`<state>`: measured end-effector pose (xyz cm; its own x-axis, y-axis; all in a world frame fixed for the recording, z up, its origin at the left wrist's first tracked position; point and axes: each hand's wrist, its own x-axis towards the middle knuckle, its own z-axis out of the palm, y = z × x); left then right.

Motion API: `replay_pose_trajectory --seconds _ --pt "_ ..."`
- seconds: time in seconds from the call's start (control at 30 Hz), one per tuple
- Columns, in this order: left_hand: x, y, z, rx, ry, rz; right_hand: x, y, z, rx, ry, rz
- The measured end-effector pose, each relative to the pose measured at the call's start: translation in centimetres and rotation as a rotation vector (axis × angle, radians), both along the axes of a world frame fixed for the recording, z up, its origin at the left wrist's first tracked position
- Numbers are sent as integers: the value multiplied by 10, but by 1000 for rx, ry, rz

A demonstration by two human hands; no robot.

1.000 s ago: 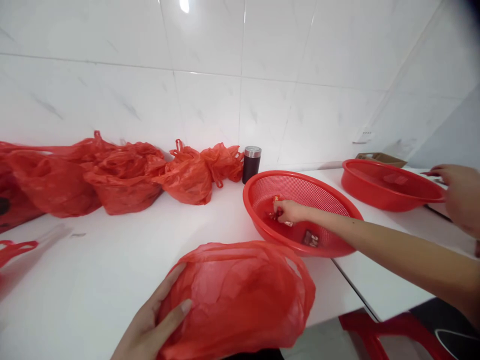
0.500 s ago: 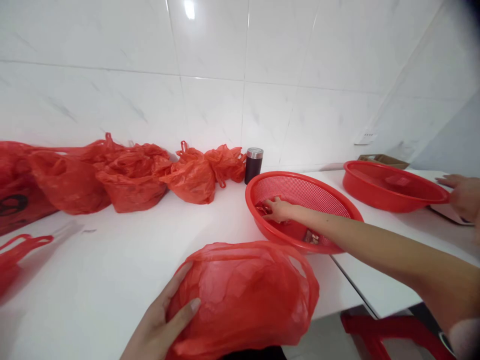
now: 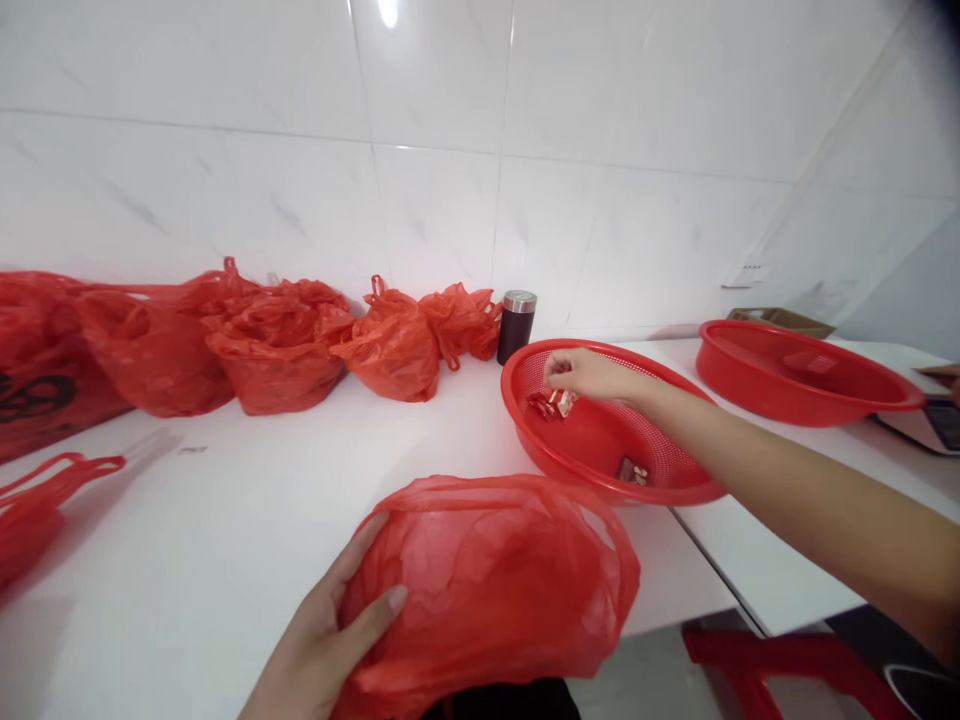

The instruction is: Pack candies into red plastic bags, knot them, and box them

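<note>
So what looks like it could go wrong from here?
The left hand holds the open red bag only by one side, so the other side might sag and narrow the mouth. Small packets lie in separate spots in the perforated basket, some just below the right hand, so one could be overlooked.

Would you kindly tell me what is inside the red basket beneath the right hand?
Small packets show in two groups inside the basket; anything behind the right hand and forearm is hidden.
</note>
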<state>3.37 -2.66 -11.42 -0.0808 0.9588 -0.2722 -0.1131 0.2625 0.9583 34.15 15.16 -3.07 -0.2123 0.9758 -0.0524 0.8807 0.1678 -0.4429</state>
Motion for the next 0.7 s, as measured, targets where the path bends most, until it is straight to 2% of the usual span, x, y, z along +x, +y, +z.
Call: replay_pose_trajectory --seconds 0.03,0.07,0.13,0.2,0.23,0.3,0.37,0.4,0.47,0.57,0.63,0.7 --pt "2 1 1 2 -3 -7 -10 -16 14 10 58 49" --pt "4 3 2 1 -7 -18 -23 -34 24 26 174 174" --pt "8 5 6 -1 -23 -56 -53 -69 32 -6 270 426" --pt "13 7 9 4 -24 -99 -83 -95 20 -110 267 645" --pt "14 8 10 18 -7 -117 -95 -103 10 -113 214 717" --pt "14 9 10 75 84 -142 -112 -106 -13 -17 53 763" --pt "10 9 7 142 213 -159 -116 -100 -24 78 -33 748" --pt "7 9 5 170 271 -166 -113 -96 -23 87 -16 741" --pt "0 10 0 205 358 -179 -97 -85 -10 63 98 677" --pt "-10 9 -5 232 414 -212 -52 -64 10 120 128 421" --pt "-13 6 -6 256 434 -222 -14 -47 8 135 -61 280" --pt "-13 1 -6 248 413 -186 24 -32 -10 -31 -313 126"
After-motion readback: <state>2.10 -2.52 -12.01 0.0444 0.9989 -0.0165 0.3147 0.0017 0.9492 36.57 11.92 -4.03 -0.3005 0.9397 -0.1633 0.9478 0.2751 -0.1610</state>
